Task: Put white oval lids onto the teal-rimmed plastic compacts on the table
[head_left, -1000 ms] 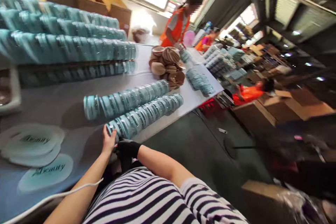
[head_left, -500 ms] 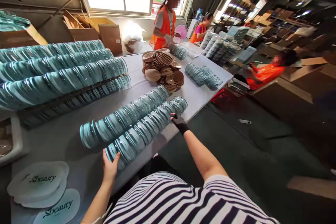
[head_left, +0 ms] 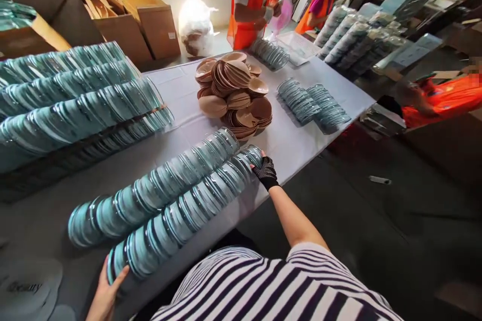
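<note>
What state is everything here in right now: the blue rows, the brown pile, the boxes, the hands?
Near row of blue lids: lying, pressed at both ends.
Left hand: flat on near end.
Right hand: gloved, on far end.
Second row: lying alongside.
Brown puffs: heaped.
Cardboard box: open.

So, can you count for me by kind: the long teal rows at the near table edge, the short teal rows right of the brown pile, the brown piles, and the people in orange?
Long teal rows: 2
Short teal rows: 2
Brown pile: 1
People in orange: 3
Total: 8
</note>
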Action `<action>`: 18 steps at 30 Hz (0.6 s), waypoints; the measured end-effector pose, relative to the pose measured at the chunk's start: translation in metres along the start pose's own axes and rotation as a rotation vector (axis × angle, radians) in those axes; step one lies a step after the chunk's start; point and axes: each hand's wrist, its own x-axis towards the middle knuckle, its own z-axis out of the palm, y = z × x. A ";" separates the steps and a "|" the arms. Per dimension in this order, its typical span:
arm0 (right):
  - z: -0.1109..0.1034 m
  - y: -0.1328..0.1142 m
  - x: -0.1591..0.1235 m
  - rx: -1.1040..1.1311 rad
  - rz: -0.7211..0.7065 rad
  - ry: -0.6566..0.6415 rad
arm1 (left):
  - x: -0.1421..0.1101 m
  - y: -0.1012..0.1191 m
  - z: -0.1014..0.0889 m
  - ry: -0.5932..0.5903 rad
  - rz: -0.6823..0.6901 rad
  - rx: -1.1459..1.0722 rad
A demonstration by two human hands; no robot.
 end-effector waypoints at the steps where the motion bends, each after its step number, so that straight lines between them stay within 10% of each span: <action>1: 0.004 -0.002 -0.004 0.021 -0.018 0.008 | -0.003 0.001 0.000 -0.010 -0.068 -0.039; 10: 0.001 -0.003 -0.024 0.230 0.051 -0.263 | -0.014 -0.019 -0.024 0.221 -0.359 -0.232; 18: 0.011 -0.021 0.013 0.283 0.111 -0.230 | 0.009 0.021 -0.020 0.336 -0.215 -0.274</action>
